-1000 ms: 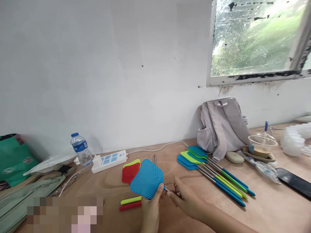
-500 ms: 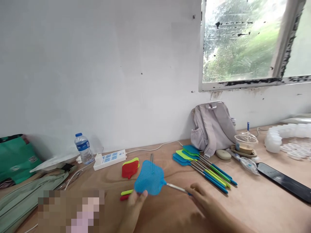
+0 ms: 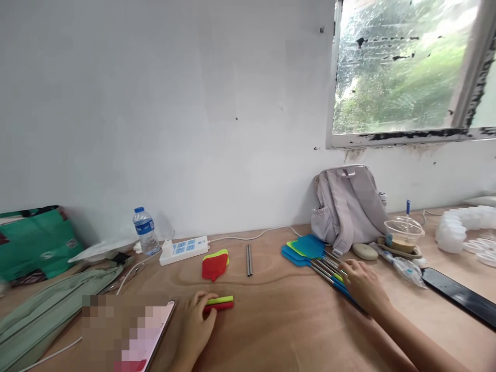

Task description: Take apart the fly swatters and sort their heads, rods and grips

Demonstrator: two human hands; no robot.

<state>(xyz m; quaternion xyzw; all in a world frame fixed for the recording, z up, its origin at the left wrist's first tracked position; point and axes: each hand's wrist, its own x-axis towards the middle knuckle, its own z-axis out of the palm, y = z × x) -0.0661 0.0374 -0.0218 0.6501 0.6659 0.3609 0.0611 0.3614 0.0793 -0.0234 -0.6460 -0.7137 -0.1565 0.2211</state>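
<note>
My left hand (image 3: 199, 320) has its fingers curled around the near ends of a yellow-green plastic handle (image 3: 225, 299) and a red handle (image 3: 222, 306), both lying on the table. Behind them lie a red fly swatter head (image 3: 214, 266) with a yellow-green one under it, and two metal tubes (image 3: 249, 261) side by side. To the right, my right hand (image 3: 358, 281) is closed over the handles of a fly swatter pile. A blue swatter head (image 3: 311, 246) lies on top of that pile, its metal rod running toward my right hand; the grip itself is partly hidden by my fingers.
A phone (image 3: 160, 330) lies left of my left hand. Behind stand a power strip (image 3: 184, 250) and a water bottle (image 3: 146, 231). A grey backpack (image 3: 344, 206) leans on the wall. Right of it are a drink cup (image 3: 403, 232) and a dark phone-like slab (image 3: 461, 297).
My right hand has carried the blue fly swatter right, onto the pile. My left hand has let go of its head and come down to the loose handles. The view has shifted slightly left.
</note>
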